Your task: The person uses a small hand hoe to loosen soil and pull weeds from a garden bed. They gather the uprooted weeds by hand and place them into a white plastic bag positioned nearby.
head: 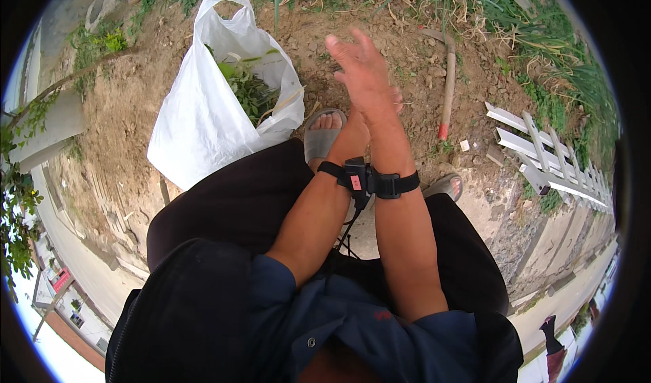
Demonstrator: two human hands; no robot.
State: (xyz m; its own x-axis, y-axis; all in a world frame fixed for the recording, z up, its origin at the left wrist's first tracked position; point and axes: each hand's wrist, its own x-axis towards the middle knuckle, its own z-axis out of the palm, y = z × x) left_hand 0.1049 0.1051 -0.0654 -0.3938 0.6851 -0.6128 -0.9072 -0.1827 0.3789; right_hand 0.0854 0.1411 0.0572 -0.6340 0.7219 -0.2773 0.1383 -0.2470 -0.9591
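My right hand (362,72) is raised over bare soil with its fingers spread and slightly blurred, holding nothing visible. Crossing beneath it is my left hand (396,98), mostly hidden; a few of its fingertips show past the right wrist. Whether the left hand grips that wrist cannot be told. Left of both hands, a white plastic bag (198,123) stands with its mouth spread, and cut leafy greens (249,90) lie inside. To the right, a small hand hoe or sickle (449,85) with a wooden, red-ended handle rests on the dirt. Black straps with a small device (356,174) circle my wrists.
My sandalled left foot (325,133) is beside the bag; the right foot (450,185) is near a concrete ledge (508,225). White slatted fencing (552,154) leans at right. Long-leaved green plants (539,42) grow beyond. Another person (554,352) appears at lower right.
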